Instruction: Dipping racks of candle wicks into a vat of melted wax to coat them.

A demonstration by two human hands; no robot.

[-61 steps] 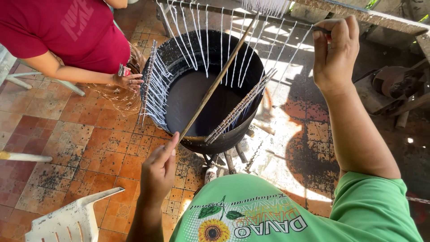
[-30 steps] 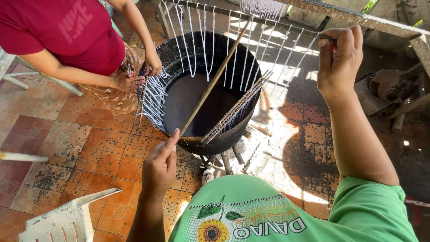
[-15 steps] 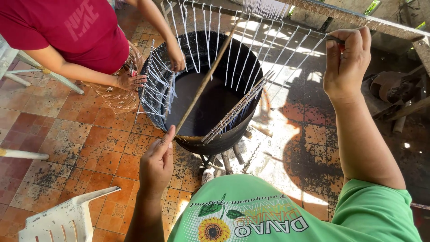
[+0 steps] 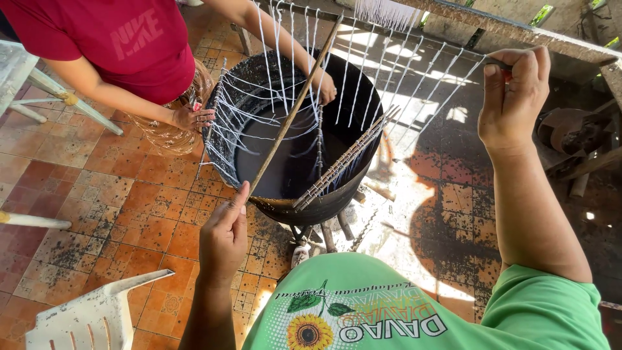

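My left hand (image 4: 225, 237) grips the near end of a long wooden stick (image 4: 295, 109) that slants up over a black pot (image 4: 337, 188) of dark liquid. My right hand (image 4: 512, 97) is raised at the right, closed on the end of a thin rod (image 4: 402, 35) from which many white strings (image 4: 389, 81) hang over the pot. A person in a red shirt (image 4: 116, 45) at the upper left stretches another set of white strings (image 4: 259, 123) across the pot with both hands. A bundle of rods (image 4: 343, 159) lies across the pot's right rim.
A white plastic chair (image 4: 91, 317) stands at the lower left on the orange tiled floor (image 4: 116, 201). A pale table leg (image 4: 65, 97) is at the left. Rusty metal parts (image 4: 570, 129) sit at the right, and a wooden beam (image 4: 505, 26) runs along the top.
The person in red has pulled one rod of strings from the pot's left rim across to its middle, spreading the strings over the liquid. My hands have held nearly still.
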